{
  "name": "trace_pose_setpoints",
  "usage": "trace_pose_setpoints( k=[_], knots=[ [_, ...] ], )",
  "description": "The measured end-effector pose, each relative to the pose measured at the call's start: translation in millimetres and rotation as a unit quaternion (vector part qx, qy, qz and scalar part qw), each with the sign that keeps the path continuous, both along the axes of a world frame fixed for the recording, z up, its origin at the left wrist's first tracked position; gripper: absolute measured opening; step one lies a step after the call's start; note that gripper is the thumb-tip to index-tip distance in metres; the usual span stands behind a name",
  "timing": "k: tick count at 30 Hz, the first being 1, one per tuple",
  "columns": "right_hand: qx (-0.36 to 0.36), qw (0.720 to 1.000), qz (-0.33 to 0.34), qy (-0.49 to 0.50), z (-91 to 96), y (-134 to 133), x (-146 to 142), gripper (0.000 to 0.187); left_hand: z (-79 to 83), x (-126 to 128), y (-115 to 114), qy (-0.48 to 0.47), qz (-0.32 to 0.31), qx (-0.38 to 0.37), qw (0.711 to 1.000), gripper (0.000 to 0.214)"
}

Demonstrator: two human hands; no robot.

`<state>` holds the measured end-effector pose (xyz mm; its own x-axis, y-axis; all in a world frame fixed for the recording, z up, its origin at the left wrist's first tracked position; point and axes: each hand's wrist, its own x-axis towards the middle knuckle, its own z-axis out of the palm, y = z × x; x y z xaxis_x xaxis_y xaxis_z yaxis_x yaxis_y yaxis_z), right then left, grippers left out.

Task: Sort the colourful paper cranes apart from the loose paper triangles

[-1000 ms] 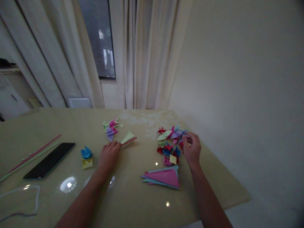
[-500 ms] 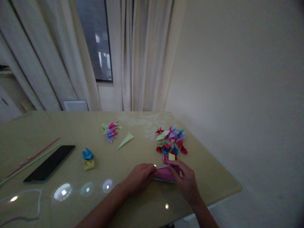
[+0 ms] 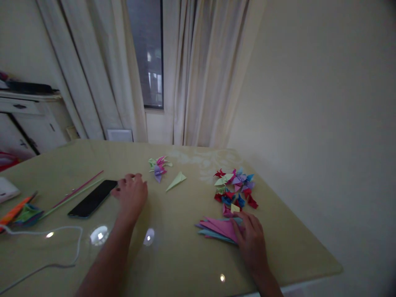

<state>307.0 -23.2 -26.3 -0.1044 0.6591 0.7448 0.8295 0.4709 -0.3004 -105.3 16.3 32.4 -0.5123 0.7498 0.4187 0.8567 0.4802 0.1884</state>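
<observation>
My right hand grips the right end of a stack of folded colored papers, pink on top with light blue beneath, its pointed ends fanned to the left. Just behind it sits a pile of small origami pieces in red, blue, purple, pink and green. My left hand is over the table by the far right corner of the black phone, its fingers apart and a little bent. The blue and yellow origami pieces near there are hidden by this hand.
A pale green folded paper and a small origami cluster lie mid-table. To the left are pink and green strips, orange-handled scissors and a white cable. A wall stands along the right side.
My left hand has left the folded papers and moved left toward the phone. The papers now fan out under my right hand. The view has turned left.
</observation>
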Motion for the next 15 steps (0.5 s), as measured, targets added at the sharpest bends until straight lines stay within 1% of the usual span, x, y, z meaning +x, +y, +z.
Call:
trace_pose_setpoints(
  k=[1,2,4,6,8,10,13,15],
  knots=[
    [0.005,1.000,0.003,0.010,1.7,-1,-1,0.033,-1.1,-14,-1,-0.026,0.022,-0.019,0.999,0.040],
    [0.009,1.000,0.009,0.020,3.8,-2,-2,0.030,-3.8,-26,-1,-0.062,0.029,-0.038,0.997,0.040],
    [0.012,0.999,0.022,0.036,8.1,-5,-5,0.025,-12.1,-46,3,-0.145,0.003,-0.065,0.987,0.037],
    [0.014,0.998,0.034,0.042,11.4,-7,-8,0.021,-21.3,-56,11,-0.209,-0.046,-0.066,0.975,0.030],
    [0.016,0.998,0.040,0.041,12.9,-7,-11,0.019,-28.2,-57,20,-0.242,-0.085,-0.053,0.965,0.027],
    [0.020,0.998,0.042,0.041,13.2,-8,-12,0.018,-30.9,-53,29,-0.267,-0.106,-0.039,0.957,0.027],
    [0.024,0.998,0.043,0.045,12.6,-10,-11,0.019,-27.8,-49,36,-0.293,-0.119,-0.011,0.949,0.033],
    [0.028,0.997,0.043,0.049,12.3,-11,-10,0.019,-24.2,-53,32,-0.299,-0.117,0.003,0.947,0.040]
  ],
)
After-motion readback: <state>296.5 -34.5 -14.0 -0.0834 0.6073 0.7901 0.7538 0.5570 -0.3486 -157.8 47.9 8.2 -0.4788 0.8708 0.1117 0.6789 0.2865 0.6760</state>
